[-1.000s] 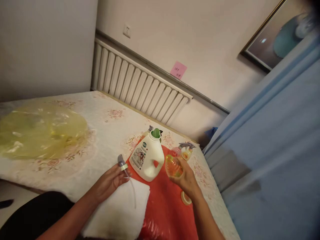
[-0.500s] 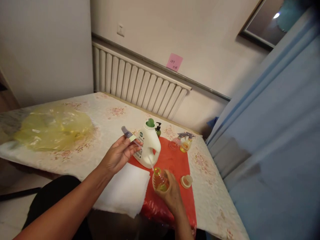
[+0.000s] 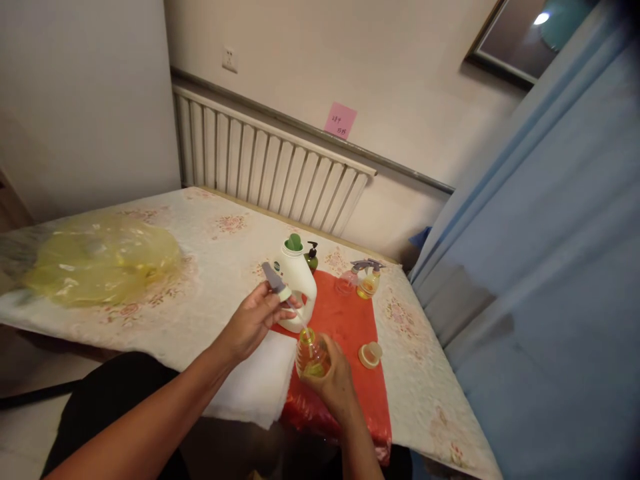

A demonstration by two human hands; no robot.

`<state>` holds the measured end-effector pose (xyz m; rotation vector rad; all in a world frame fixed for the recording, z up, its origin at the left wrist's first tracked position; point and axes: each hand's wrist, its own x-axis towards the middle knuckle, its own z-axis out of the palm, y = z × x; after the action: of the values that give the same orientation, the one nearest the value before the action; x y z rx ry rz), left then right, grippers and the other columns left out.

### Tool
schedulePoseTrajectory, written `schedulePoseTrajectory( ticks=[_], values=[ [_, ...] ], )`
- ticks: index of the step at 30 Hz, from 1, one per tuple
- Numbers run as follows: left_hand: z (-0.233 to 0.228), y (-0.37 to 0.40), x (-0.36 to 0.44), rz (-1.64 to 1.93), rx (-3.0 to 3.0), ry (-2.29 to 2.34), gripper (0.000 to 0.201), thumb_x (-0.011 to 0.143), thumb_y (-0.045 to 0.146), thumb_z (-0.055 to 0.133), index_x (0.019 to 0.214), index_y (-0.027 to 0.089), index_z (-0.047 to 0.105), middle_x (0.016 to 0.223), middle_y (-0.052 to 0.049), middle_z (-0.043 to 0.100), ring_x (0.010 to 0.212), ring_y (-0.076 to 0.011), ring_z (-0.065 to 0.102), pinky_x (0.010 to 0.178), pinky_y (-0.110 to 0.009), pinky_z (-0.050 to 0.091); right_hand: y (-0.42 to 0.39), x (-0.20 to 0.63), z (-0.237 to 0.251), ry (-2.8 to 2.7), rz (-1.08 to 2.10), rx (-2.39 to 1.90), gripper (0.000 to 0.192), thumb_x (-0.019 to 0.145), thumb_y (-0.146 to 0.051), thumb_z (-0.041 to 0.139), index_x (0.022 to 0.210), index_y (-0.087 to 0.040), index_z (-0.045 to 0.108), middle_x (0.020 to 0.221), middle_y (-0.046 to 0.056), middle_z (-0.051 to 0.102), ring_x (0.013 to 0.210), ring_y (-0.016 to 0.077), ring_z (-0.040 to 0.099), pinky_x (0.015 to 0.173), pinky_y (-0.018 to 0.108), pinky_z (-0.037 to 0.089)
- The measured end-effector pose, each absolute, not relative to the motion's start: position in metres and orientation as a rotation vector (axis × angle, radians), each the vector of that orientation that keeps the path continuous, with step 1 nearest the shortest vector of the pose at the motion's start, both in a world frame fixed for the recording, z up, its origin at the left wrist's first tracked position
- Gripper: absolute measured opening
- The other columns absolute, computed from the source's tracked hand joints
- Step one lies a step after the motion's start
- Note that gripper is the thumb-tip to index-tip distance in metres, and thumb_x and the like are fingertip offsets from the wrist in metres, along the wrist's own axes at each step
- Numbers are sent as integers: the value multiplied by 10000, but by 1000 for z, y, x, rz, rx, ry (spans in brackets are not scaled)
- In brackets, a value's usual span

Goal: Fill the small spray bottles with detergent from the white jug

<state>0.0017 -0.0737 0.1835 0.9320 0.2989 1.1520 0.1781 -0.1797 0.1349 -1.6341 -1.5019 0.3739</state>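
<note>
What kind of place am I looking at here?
Probably a room in a home, though I can't be certain: there's a radiator, a framed picture and a flower-patterned tablecloth.

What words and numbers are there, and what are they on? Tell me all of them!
Nothing reads clearly.
Pink note on the wall: two short handwritten lines, too small to read.
White jug: round green mark, too small to read; the left hand covers some of the jug.
</note>
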Motion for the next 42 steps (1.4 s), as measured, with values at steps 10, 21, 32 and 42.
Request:
schedulePoseTrajectory(
  ticks=[10,21,32,42],
  values=[
    [161,-96,21,943,1299,461,240,857,277,701,1087,211,717,1043,-34,720,1011,-237,618,930,-316,429,-183,174,143,-1403,522,-1576,604,611,-181,759,1195,-244,618,1138,49,697,1069,267,668,945,385,547],
    [168,-90,12,789,1523,451,246,879,356,672,1076,218,726,929,-35,700,946,-257,595,857,-309,446,-185,175,139,-1252,873,-1470,728,514,-98,770,1214,-236,628,1190,45,714,1099,282,672,987,427,524],
    [162,-92,21,755,1521,491,467,817,462,725,1170,176,619,1093,-60,657,1052,-253,595,954,-369,463,-186,171,146,-1185,1014,-1385,720,520,-65,747,1215,-214,633,1154,34,717,1046,258,663,933,375,520],
    [150,-91,27,896,1576,525,375,854,407,692,1165,201,656,1153,-63,617,1102,-243,572,1007,-372,433,-185,173,141,-1215,932,-1432,678,511,-94,770,1166,-219,646,1094,15,716,991,228,654,899,345,528]
  ],
)
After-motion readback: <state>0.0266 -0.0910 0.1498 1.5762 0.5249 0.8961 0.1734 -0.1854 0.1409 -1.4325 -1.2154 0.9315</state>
